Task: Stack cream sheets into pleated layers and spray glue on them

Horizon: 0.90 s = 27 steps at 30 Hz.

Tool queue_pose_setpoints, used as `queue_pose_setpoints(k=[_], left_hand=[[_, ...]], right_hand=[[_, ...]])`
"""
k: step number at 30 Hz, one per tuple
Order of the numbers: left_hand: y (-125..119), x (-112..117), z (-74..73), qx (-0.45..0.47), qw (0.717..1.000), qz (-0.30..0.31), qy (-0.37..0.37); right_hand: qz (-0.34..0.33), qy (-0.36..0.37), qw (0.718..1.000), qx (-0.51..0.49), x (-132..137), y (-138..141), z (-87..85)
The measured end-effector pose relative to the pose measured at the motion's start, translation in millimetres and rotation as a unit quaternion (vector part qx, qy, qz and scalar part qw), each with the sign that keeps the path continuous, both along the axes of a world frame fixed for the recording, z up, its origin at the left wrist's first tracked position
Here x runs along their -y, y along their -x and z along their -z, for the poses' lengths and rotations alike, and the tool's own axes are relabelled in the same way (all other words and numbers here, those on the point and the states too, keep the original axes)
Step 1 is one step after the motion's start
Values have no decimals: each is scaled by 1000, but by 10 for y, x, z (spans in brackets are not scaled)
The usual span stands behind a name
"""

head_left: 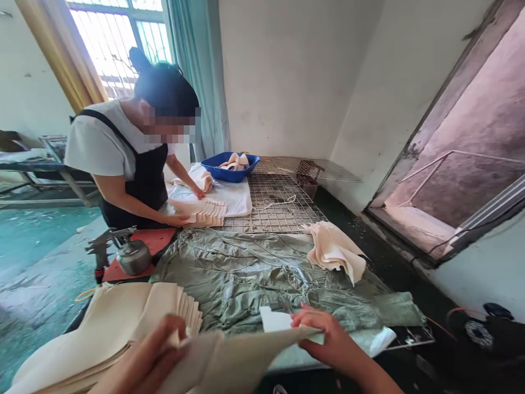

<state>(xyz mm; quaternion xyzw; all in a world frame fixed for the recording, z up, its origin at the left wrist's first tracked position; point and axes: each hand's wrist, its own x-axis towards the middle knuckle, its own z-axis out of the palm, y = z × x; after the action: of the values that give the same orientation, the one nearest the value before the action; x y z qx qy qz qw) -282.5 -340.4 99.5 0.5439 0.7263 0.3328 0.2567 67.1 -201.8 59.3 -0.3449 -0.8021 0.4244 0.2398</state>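
A thin, cream leather-like sheet (241, 355) stretches between my two hands, close to the camera. My left hand (158, 350) is closed on its left end and somewhat blurred. At the other end, my right hand (328, 339) pinches the sheet's tip between thumb and fingers. A white flat piece (275, 319) shows just behind my right fingers; whether they touch it I cannot tell. Left of my hands, a fanned stack of similar cream sheets (118, 312) lies partly behind my left hand. A crumpled green cloth (246, 268) covers the table beyond.
Across the table, a person (135, 158) handles a row of overlapping pale pieces (205, 210). A metal blowtorch (133, 254) stands on a red mat (158, 239). Behind are a blue basin (232, 174) and wire mesh (283, 197). More cream sheets (334, 246) lie at right.
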Motion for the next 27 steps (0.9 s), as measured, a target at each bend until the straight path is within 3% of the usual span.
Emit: queue_pose_setpoints(k=[2,4,6,8,11,15,18,21,24,27], left_hand=[[-191,-435,171,114,991,-13,70],[-387,-812,461,226,962,-26,149],[-527,-1070,787,266,944,-24,195],[-599,-1227,1041,244,946,-28,213],[-628,-1409,1183,187,957,-48,215],[-616,-1761,1131,93,972,-79,200],[-614,-2035,1115,-15,978,-89,190],[-658,-2194,1148,-120,971,-74,192],[-741,-2247,1198,-200,956,-55,206],[-819,-2279,1250,-261,941,-32,215]], right_hand=[[79,145,986,-29,-32,-235,198],[146,254,954,-65,-106,-343,415],[181,323,924,-94,-231,-355,620],[192,340,916,-92,-399,-322,778],[204,273,937,-75,-717,-277,902],[200,225,950,-86,-1192,-245,991],[225,177,957,-35,-1475,-167,1124],[243,86,966,15,-1619,-79,1287],[215,-4,975,45,-1670,-73,1405],[186,-35,977,99,-1700,-136,1459]])
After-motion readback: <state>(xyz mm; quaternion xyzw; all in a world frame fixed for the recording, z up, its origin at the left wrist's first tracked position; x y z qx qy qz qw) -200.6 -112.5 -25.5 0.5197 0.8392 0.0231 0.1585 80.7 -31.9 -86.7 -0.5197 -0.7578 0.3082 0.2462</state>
